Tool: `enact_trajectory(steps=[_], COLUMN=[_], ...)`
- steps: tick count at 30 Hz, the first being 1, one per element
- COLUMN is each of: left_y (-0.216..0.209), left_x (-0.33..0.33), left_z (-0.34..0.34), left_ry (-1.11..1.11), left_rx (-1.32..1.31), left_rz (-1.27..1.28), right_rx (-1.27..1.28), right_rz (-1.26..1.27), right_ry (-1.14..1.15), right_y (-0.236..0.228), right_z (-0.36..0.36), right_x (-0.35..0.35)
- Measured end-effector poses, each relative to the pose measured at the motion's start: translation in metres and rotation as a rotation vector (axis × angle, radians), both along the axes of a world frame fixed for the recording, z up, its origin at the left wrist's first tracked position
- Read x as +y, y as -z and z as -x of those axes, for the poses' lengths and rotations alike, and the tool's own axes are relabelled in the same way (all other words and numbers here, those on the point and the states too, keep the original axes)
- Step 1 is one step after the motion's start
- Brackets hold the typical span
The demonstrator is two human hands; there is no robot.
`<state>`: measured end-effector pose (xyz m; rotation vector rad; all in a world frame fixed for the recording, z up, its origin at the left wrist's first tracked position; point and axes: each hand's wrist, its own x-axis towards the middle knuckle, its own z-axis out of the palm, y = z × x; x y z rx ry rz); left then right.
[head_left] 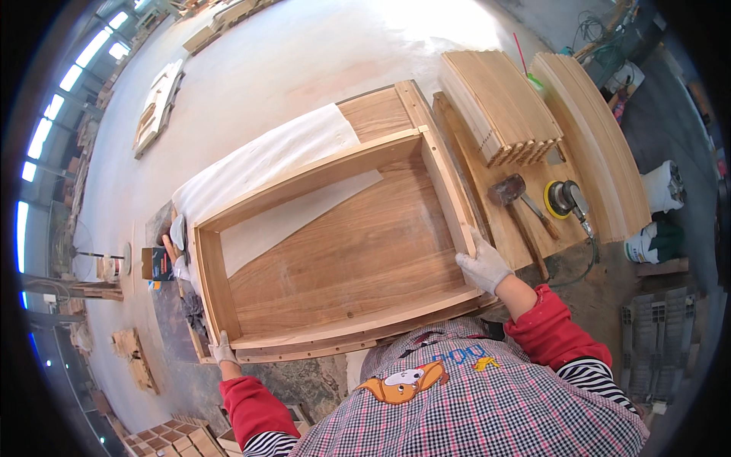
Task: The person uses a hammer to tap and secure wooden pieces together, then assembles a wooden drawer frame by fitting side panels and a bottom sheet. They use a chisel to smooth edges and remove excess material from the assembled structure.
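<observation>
Both grips closed on the wooden drawer box (335, 251): left hand (222, 352) clasps its near left corner, right hand (483, 266) its right side rail. Box lies flat on the desk (525, 228), long axis left-right, directly ahead; a mallet (512, 190) and sander (563, 199) lie right of it.

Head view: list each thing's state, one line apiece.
Drawer box: open-topped, empty, flat on the bench.
Left hand: gloved, gripping the box's near-left corner.
Right hand: gloved, gripping the box's right side.
Mallet: lying idle.
Sander: lying unheld.
Slats: stacked.
</observation>
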<state>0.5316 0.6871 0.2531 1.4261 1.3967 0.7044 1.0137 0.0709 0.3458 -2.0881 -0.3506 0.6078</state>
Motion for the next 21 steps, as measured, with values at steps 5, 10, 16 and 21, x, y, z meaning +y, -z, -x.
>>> enact_trajectory(steps=[5, 10, 16, 21], left_y=[-0.011, -0.037, -0.191, -0.359], left_x=[-0.034, -0.023, -0.058, -0.176], left_z=[-0.049, -0.025, -0.040, -0.099], left_ry=[-0.159, -0.113, 0.039, -0.030], left_rx=[0.026, 0.053, -0.104, -0.300], left_rz=[0.000, -0.073, -0.260, -0.516], right_rx=[0.038, -0.011, 0.228, 0.529], right_rz=[0.099, -0.064, -0.281, -0.632], right_ry=[0.108, 0.098, 0.201, 0.204], right_y=[-0.024, 0.003, 0.049, 0.056], right_z=[0.008, 0.009, -0.003, -0.023], right_x=[0.006, -0.001, -0.024, -0.045])
